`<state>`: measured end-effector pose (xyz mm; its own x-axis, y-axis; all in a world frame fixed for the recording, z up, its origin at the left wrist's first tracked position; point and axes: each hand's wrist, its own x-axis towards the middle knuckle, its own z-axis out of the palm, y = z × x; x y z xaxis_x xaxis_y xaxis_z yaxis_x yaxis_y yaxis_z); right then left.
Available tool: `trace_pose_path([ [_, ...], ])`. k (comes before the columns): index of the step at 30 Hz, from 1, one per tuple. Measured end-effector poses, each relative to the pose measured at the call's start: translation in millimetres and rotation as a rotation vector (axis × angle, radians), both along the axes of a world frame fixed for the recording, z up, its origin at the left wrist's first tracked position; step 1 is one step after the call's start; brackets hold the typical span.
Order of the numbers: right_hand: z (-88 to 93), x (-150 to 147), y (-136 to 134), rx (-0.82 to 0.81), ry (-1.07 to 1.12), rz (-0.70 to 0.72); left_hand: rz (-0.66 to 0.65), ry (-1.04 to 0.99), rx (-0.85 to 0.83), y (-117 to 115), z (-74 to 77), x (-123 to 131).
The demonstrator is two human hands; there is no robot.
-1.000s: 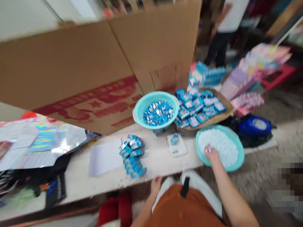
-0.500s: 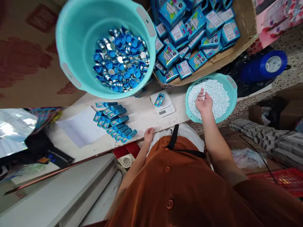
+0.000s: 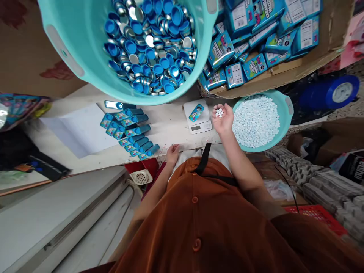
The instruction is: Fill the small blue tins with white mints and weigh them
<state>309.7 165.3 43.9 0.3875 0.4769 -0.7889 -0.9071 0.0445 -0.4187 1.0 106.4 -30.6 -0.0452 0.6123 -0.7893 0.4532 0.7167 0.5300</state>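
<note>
My right hand (image 3: pixel 223 118) is held palm up between the small white scale (image 3: pixel 198 122) and the teal basin of white pellets (image 3: pixel 285 131). A few white pellets (image 3: pixel 218 112) lie in its cupped palm. A small blue tin (image 3: pixel 196 112) rests on the scale. My left hand (image 3: pixel 172 152) rests with curled fingers on the front edge of the white table (image 3: pixel 167 127), holding nothing I can see. Several blue tins (image 3: pixel 127 129) lie in rows to the left of it.
A large teal tub (image 3: pixel 82 57) of blue and silver lids fills the top. A cardboard tray (image 3: pixel 327 45) holds several blue boxes. A white sheet (image 3: pixel 76 129) lies at left; a blue tape roll (image 3: pixel 338 91) and boxes sit at right.
My right hand lifted out of the pellet basin and moved left toward the scale, now palm up with pellets. The view dropped and moved closer. The left hand stayed on the table edge.
</note>
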Motion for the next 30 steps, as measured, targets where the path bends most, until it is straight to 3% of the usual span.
trace_pose_path([
  [10,-20.4,-26.2,35.5,-0.083,-0.165,-0.150,0.032,0.027,-0.008,5.9,3.5,-23.4],
  [21,-13.5,-41.3,47.4,-0.117,-0.228,-0.215,0.059,-0.070,-0.025,9.6,-15.1,-37.8],
  [30,-12.6,-48.9,57.2,-0.198,-0.392,-0.177,0.083,-0.110,0.002,-4.4,-43.3,-50.8],
])
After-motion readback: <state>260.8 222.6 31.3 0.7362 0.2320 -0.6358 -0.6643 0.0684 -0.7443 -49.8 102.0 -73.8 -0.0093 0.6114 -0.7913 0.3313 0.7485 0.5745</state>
